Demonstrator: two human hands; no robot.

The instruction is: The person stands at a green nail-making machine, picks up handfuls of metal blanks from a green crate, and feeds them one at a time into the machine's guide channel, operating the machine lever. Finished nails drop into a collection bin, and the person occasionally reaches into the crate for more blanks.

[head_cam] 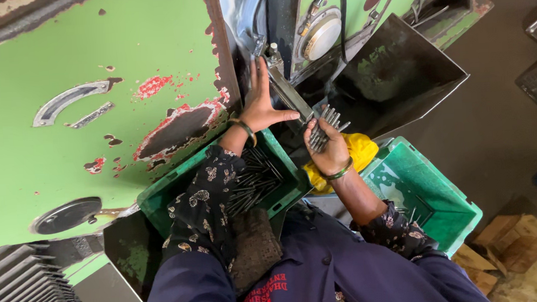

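Gripping a bunch of rods [327,124], the right hand [328,149] is closed around them just right of the rail [290,95]. The left hand [261,103] is spread flat against the rail's left side, holding nothing. Below the rail, more rods are held in the left crate [161,202]; a second crate [433,194] lies lower right.

Two hands at work: left hand [261,105], right hand [330,151]. One bangle on each wrist, two in all. Two green plastic crates: left crate [160,196] heaped with dark metal rods [252,182], too many to count; right crate [433,188] with a few loose rods, number unclear. One bundle of rods [325,126] in the right hand, count unclear. One yellow cloth [360,149]. One green machine [94,105]. One dark metal chute [399,77].
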